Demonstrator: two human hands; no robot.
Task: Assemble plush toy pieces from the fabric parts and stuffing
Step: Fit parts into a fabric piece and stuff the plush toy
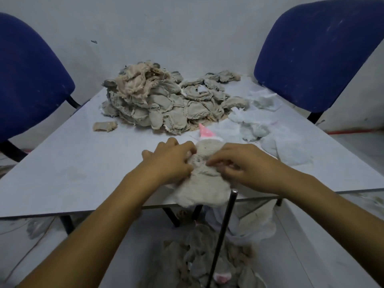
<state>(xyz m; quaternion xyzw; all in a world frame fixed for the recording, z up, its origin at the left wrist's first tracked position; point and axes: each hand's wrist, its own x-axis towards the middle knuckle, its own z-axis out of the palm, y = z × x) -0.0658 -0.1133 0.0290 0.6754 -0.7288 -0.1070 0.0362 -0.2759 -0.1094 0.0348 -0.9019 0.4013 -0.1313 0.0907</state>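
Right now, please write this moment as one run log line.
step: working plush piece at table edge | left hand: grips piece | right hand: pinches piece | fabric pile: untouched

You had a cream plush piece [204, 181] with a pink-and-white tip before you, a grey-beige fabric heap [164, 100], pale white stuffing [268, 129], two dark blue chairs [318, 53].
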